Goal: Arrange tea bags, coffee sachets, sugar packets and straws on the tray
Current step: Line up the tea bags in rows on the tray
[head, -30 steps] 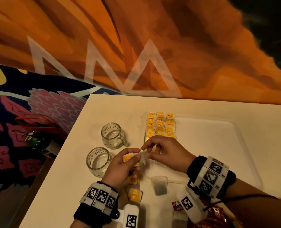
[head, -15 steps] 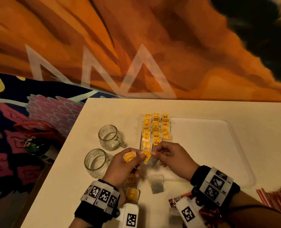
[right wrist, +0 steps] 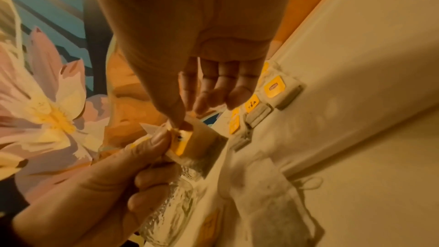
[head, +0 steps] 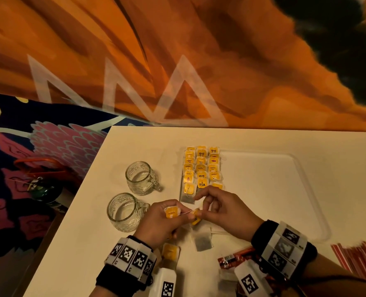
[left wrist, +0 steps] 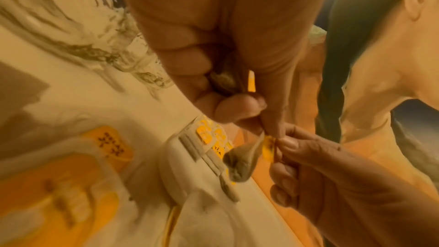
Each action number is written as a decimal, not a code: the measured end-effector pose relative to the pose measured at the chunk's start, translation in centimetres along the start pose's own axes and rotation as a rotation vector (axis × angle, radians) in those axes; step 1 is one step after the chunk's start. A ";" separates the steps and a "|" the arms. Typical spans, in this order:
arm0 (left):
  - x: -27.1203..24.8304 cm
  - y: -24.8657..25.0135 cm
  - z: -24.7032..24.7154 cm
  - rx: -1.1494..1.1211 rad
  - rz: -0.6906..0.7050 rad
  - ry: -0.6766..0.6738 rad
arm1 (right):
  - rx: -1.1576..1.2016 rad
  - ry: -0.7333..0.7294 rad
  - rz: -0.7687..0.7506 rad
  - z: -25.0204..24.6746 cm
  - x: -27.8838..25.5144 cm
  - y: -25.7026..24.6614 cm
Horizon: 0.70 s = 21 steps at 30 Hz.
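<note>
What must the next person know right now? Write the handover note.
Left hand: grips yellow-tagged tea bags.
Right hand: pinches the tag of the tea bag held between both hands, just short of the tray.
Done: three columns of tea bags along the tray's left edge.
Loose on the table: more tea bags, red sachets, red-striped straws. Two glass mugs left of the tray.
Left: finish the tea bags, then sachets, sugar, straws.
</note>
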<state>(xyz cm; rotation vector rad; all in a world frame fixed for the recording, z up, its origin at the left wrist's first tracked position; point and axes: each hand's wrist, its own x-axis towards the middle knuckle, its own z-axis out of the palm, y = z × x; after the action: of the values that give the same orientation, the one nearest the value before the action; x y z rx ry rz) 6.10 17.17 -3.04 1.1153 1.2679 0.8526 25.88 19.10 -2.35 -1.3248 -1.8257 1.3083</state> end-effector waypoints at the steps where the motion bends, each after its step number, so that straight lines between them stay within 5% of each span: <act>1: 0.1 -0.1 0.0 0.007 -0.007 -0.007 | -0.045 -0.008 -0.030 0.0 0.0 0.0; 5: 0.4 -0.3 0.0 0.033 -0.027 -0.015 | -0.297 -0.044 -0.111 -0.2 0.0 -0.2; 9: 0.7 -0.7 -0.3 0.016 -0.039 0.061 | -0.339 -0.075 0.030 -0.5 0.5 0.8; 14: 0.7 -0.8 -0.4 -0.211 -0.130 0.113 | -0.370 0.090 0.228 -1.2 3.1 3.3; 21: 0.7 -1.3 -0.9 -0.477 -0.212 0.025 | -0.277 0.244 0.223 -1.3 5.2 3.6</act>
<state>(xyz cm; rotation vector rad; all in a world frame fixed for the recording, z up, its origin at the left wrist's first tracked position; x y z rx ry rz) 5.22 17.62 -4.40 0.5827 1.1006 0.9454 26.46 24.57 -5.73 -1.7943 -1.7717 0.9677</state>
